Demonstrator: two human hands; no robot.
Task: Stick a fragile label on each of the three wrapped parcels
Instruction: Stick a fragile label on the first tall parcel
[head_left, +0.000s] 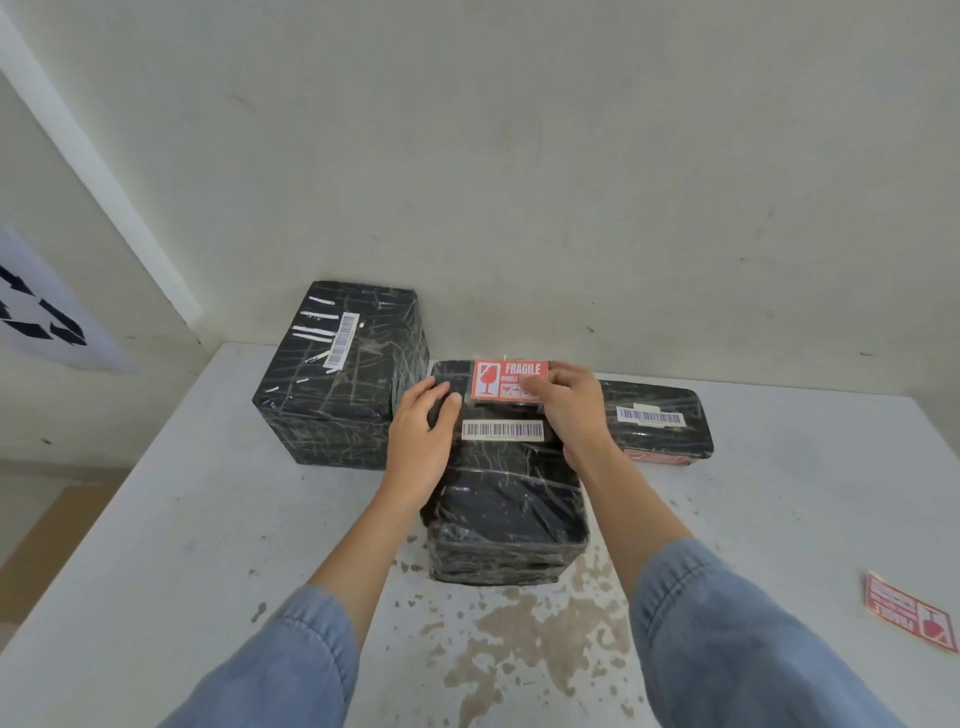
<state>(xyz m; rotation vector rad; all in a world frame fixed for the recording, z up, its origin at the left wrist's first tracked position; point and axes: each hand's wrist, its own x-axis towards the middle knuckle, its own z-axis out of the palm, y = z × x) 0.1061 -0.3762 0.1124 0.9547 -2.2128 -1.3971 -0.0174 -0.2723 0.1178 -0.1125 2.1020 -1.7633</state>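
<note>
Three black wrapped parcels stand on a white table. The middle parcel (506, 499) is nearest me and carries a barcode sticker. At its far end lies a red fragile label (501, 378); my right hand (569, 402) has its fingers on the label's right part. My left hand (423, 421) rests flat on the parcel's left top edge. A tall parcel (340, 379) stands at the back left with a barcode on top. A flat parcel (657, 421) lies at the right, with a red label (652, 457) on its front side.
A red fragile label sheet (909, 610) lies near the table's right edge. The table (208, 519) is stained in front of the middle parcel. A wall stands close behind the parcels. A recycling poster (39, 317) hangs on the left.
</note>
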